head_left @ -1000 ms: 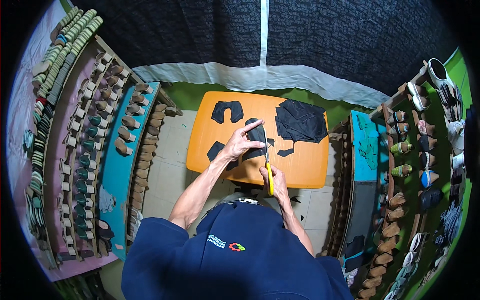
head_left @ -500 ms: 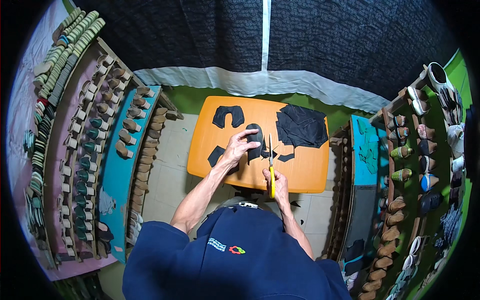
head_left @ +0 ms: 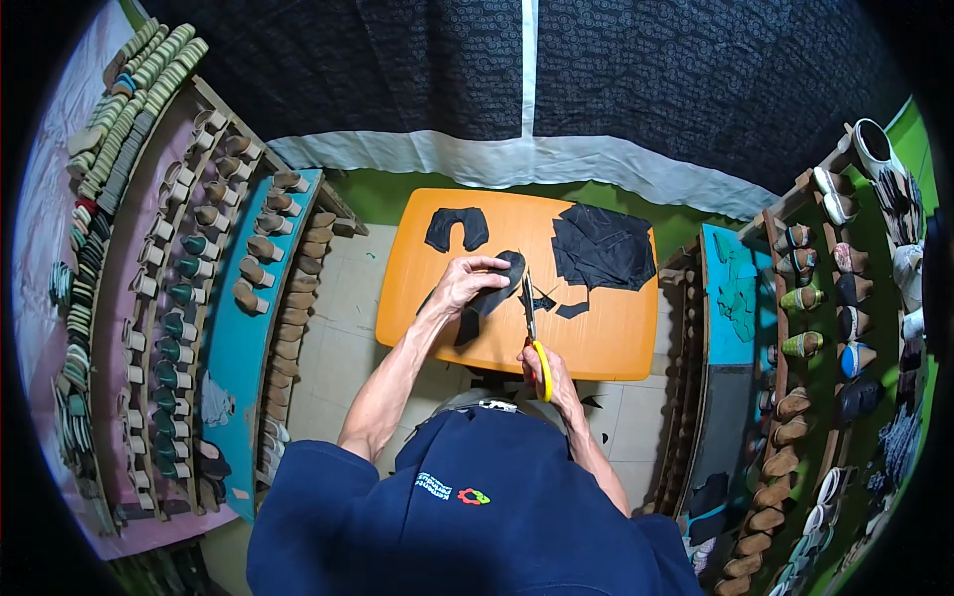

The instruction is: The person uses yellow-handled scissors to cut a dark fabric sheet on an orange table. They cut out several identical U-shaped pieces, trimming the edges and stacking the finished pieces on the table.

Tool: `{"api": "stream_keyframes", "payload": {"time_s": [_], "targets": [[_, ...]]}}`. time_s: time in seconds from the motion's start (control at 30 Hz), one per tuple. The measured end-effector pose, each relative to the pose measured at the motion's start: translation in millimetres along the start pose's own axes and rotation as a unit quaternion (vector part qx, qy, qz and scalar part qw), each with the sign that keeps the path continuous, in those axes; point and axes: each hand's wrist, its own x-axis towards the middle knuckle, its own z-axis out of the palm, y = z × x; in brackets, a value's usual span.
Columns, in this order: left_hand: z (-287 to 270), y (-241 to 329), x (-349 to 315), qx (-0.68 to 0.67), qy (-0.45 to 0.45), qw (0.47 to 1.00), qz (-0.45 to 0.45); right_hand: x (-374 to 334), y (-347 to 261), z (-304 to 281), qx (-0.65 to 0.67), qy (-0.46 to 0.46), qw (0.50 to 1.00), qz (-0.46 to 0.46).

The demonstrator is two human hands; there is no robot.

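Observation:
A dark, round-ended piece of sheet material [head_left: 513, 266] is pinched in my left hand [head_left: 465, 286] above the orange table [head_left: 606, 348]. My right hand [head_left: 556, 375] grips yellow-handled scissors [head_left: 530, 316], their blades pointing away from me along the piece's right edge. I cannot tell whether the blades touch it. Beyond my left hand lies a black U-shaped piece [head_left: 439, 232]. A stack of black sheets [head_left: 604, 246] covers the table's far right. Small black offcuts [head_left: 572, 310] lie beside the scissors, and another dark piece [head_left: 467, 328] shows below my left hand.
At left, racks hold rows of shoe lasts [head_left: 177, 326] beside a blue board [head_left: 231, 343]. Shoes [head_left: 801, 298] and lasts line the right-hand racks, near a blue panel with green scraps [head_left: 733, 288]. A dark patterned curtain [head_left: 676, 79] hangs behind the table.
The scissors have swung left and lean toward the piece's edge. The held piece has turned, its round end shifting slightly right. My left hand has moved a little left.

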Motion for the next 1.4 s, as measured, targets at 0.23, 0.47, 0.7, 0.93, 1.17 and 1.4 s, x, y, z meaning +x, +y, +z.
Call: {"api": "stream_keyframes", "payload": {"time_s": [0.23, 0.47, 0.7, 0.93, 1.17, 1.4], "targets": [[2, 13, 0, 0.04, -0.034, 0.999, -0.006, -1, -12, 0, 0.011, -0.007, 1.0, -0.005], [-3, 14, 7, 0.112, -0.089, 0.989, -0.035, 0, -15, 0, -0.013, -0.013, 1.0, -0.016], [-4, 19, 7, 0.153, -0.106, 0.981, -0.052, -3, -23, -1, 0.036, -0.017, 0.999, 0.004], [-2, 14, 10, 0.147, -0.096, 0.983, -0.045, -2, -21, 0, 0.009, -0.004, 1.0, 0.005], [3, 19, 6, 0.118, -0.102, 0.986, -0.054, -3, -18, -2, 0.072, 0.004, 0.997, 0.04], [3, 11, 5, 0.092, -0.1, 0.99, -0.038, -7, -18, 2, 0.12, 0.026, 0.991, 0.057]]}}
